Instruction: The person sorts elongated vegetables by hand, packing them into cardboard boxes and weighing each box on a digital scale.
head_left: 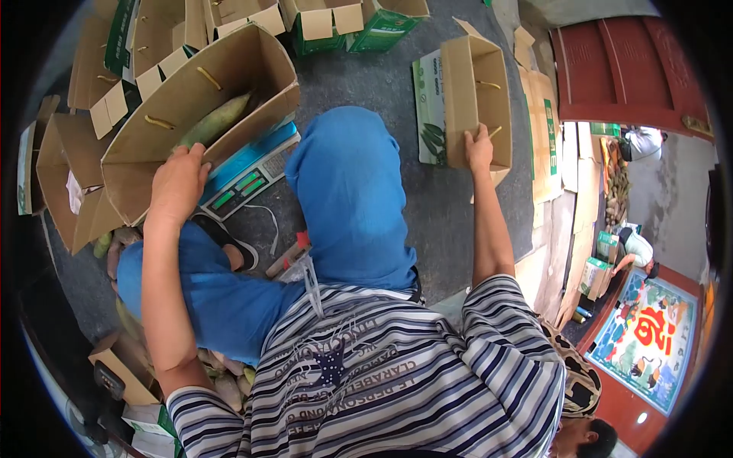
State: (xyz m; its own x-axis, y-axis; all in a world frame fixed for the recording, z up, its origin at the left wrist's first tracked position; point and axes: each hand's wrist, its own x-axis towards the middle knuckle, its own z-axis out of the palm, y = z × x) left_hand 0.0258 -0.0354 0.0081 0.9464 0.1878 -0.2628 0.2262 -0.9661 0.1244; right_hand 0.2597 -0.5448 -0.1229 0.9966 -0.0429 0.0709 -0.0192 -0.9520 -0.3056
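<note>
My left hand (182,174) is closed over the near wall of a large open cardboard box (252,57) with yellow cord handles. Inside the box lies a long green vegetable (216,122), its near end by my fingertips. A digital scale (243,187) with a blue top and lit green displays sits beneath the box's near edge. On my right, my right hand (479,149) grips the near wall of a smaller open cardboard box (460,91). That box has a green and white printed side and yellow cord handles.
Several open boxes (324,23) line the far left. Loose root vegetables (225,389) lie beside my legs. Flattened cardboard (544,137) lies along the right. Beyond it, another person (635,248) bends over boxes near a red door (626,65).
</note>
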